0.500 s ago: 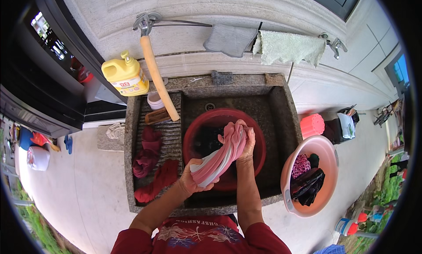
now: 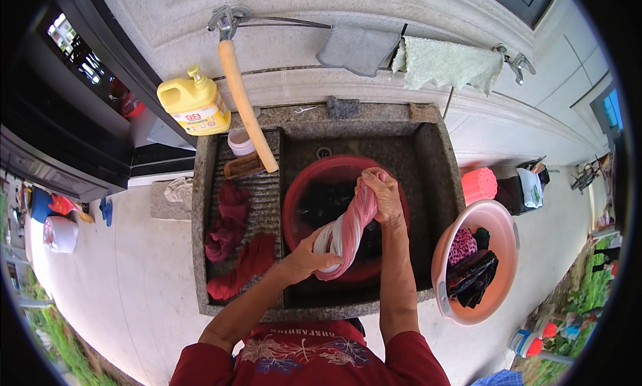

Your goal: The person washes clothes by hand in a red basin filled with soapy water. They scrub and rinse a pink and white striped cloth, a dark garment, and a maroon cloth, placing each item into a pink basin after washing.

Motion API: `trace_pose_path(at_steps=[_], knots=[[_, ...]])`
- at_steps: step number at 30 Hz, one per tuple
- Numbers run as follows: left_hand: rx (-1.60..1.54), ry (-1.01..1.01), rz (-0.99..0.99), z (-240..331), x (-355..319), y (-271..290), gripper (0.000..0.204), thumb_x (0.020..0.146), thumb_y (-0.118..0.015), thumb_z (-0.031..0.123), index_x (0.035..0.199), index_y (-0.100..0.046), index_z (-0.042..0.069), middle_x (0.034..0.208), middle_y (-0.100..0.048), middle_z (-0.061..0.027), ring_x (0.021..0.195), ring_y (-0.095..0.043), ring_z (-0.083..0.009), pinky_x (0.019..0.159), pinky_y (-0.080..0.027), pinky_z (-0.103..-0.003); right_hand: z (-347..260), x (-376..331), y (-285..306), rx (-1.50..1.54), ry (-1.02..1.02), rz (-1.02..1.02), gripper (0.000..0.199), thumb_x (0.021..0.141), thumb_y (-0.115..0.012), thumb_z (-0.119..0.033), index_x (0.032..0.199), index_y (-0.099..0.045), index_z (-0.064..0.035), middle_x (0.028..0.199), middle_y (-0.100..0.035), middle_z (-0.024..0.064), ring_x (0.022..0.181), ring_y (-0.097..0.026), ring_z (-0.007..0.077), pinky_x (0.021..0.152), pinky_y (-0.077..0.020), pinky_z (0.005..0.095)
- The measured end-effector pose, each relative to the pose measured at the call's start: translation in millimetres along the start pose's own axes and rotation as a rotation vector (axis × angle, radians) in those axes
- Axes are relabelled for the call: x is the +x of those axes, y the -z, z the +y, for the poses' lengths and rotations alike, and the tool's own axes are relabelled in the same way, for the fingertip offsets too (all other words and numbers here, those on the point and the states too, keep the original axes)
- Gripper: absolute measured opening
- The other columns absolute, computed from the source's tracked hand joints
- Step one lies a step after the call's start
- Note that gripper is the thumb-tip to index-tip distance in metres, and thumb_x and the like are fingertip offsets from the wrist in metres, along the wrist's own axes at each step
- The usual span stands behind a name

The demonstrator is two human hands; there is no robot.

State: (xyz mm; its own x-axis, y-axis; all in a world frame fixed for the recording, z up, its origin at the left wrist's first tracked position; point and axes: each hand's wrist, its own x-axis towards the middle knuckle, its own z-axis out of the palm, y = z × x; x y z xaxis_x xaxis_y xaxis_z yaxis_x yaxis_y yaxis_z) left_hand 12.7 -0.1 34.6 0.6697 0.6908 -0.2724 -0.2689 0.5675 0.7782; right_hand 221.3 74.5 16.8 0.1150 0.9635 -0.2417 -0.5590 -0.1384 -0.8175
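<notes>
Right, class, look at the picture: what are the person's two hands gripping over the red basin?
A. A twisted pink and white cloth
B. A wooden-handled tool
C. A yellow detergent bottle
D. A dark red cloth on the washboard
A: the left hand and the right hand each grip one end of the twisted pink and white cloth, held above the red basin in the stone sink.

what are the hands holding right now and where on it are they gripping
A twisted pink and white cloth, over the red basin. The left hand grips its lower end; the right hand grips its upper end.
</notes>
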Motion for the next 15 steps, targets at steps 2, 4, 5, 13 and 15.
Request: trace_pose_path(at_steps=[2,4,5,13,15], knots=[[0.17,-0.031,0.029,-2.4,2.1,-0.9,0.088,0.073,-0.075,0.019,0.141,-0.023,0.002,0.124,-0.049,-0.0104,0.111,-0.05,-0.0179,0.096,-0.039,-0.032,3.8,2.3,6.9,-0.112,0.028,0.034,0.007,0.083,-0.064,-0.009,0.084,-0.06,-0.003,0.071,-0.059,0.0042,0.063,-0.056,0.0132,0.057,-0.0464,0.0269],[0.392,-0.134,0.068,-7.2,6.4,-0.9,0.089,0.071,-0.075,0.021,0.14,-0.023,0.002,0.119,-0.053,-0.0145,0.107,-0.056,-0.0236,0.091,-0.044,-0.034,14.0,5.4,11.9,-0.17,0.064,0.04,0.007,0.083,-0.062,-0.008,0.082,-0.06,-0.0021,0.07,-0.058,0.0029,0.063,-0.055,0.0113,0.057,-0.0451,0.0254],[0.55,-0.098,0.119,-8.7,4.7,-2.1,0.089,0.071,-0.075,0.021,0.14,-0.023,0.002,0.114,-0.055,-0.0168,0.104,-0.058,-0.0274,0.089,-0.045,-0.036,20.0,7.1,14.6,-0.2,0.082,0.043,0.007,0.083,-0.061,-0.008,0.082,-0.059,-0.0016,0.07,-0.058,0.0023,0.063,-0.054,0.0104,0.057,-0.0445,0.0246],[1.203,-0.088,0.233,-23.7,13.9,-0.3,0.086,0.069,-0.074,0.024,0.138,-0.026,0.005,0.103,-0.059,-0.0208,0.093,-0.062,-0.0323,0.081,-0.048,-0.037,43.7,6.8,23.9,-0.719,0.139,0.228,0.009,0.081,-0.062,-0.01,0.075,-0.06,-0.0027,0.065,-0.051,-0.0051,0.061,-0.046,0.0049,0.054,-0.0386,0.0234],[0.944,0.005,0.182,-20.2,15.3,6.0,0.083,0.071,-0.074,0.025,0.136,-0.028,0.003,0.106,-0.06,-0.0178,0.096,-0.061,-0.0282,0.083,-0.048,-0.037,34.4,1.9,24.1,-0.682,0.127,0.132,0.007,0.08,-0.063,-0.008,0.076,-0.061,-0.0032,0.064,-0.048,-0.0072,0.061,-0.043,0.0035,0.053,-0.0372,0.0225]])
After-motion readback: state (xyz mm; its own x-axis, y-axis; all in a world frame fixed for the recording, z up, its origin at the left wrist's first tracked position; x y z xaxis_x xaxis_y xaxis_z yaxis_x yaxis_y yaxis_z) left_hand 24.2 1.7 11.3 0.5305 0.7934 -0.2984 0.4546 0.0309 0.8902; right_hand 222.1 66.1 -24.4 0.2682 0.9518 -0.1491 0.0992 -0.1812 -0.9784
